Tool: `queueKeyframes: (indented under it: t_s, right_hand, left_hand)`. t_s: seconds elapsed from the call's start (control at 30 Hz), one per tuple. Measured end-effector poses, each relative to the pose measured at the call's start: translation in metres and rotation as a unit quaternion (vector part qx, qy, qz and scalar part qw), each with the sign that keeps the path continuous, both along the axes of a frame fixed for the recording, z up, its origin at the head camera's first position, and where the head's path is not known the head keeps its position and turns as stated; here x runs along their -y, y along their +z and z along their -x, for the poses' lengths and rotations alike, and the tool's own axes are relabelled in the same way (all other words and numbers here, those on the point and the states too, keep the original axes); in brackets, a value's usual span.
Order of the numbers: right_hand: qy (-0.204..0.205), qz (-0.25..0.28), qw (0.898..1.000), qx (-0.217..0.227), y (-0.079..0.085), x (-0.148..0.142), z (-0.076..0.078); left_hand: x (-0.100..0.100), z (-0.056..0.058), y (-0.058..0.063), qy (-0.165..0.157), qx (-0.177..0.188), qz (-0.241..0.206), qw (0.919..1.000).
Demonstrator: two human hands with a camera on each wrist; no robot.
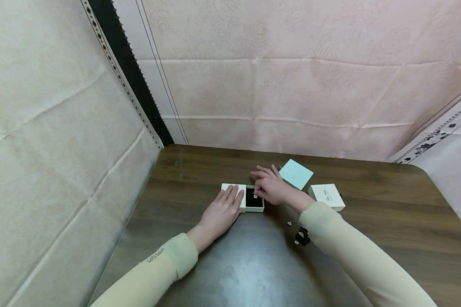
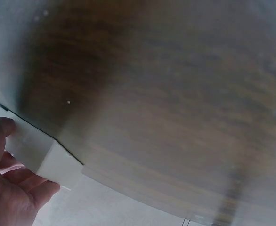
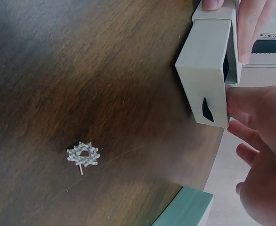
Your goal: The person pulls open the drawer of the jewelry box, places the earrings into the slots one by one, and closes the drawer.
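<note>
A small white slide-out box (image 1: 234,194) lies on the table with its tray (image 1: 255,209) drawn out to the right. My left hand (image 1: 223,209) holds the sleeve, fingers laid across the top and thumb (image 2: 6,126) against the near side. Black padding lines the tray, and a small shiny stud (image 1: 255,196) shows on it. My right hand (image 1: 272,187) is over the tray, thumb and index finger bent down at the padding, other fingers spread. I cannot tell whether it pinches anything. The tray's end wall (image 3: 204,96) has a dark slot.
A jewelled earring (image 3: 84,154) with a thin post lies on the table, right of the tray. Nearer my right forearm sits a black piece (image 1: 302,236) with small shiny bits. A pale teal box (image 1: 296,174) and a printed white box (image 1: 326,196) stand farther right.
</note>
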State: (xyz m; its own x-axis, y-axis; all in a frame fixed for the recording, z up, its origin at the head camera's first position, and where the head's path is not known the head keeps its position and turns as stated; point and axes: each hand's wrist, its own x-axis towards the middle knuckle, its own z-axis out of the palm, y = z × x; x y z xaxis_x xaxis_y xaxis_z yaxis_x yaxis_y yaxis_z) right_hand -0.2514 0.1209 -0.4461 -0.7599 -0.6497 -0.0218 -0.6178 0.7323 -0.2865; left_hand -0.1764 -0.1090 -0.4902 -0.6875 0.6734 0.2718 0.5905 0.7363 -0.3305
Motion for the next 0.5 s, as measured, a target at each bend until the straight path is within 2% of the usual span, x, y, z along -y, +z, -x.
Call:
queueKeyframes:
  t_s: [0.2, 0.5]
  right_hand:
    - [0.008, -0.020, 0.998, -0.052, -0.0020, 0.0025, -0.0002]
    - [0.017, -0.065, 0.988, -0.137, -0.0047, 0.0071, -0.0050]
  left_hand:
    - [0.0006, 0.0000, -0.0007, -0.001, 0.001, -0.007, 1.0000]
    - [0.0003, 0.0006, -0.0011, 0.001, 0.001, -0.003, 1.0000]
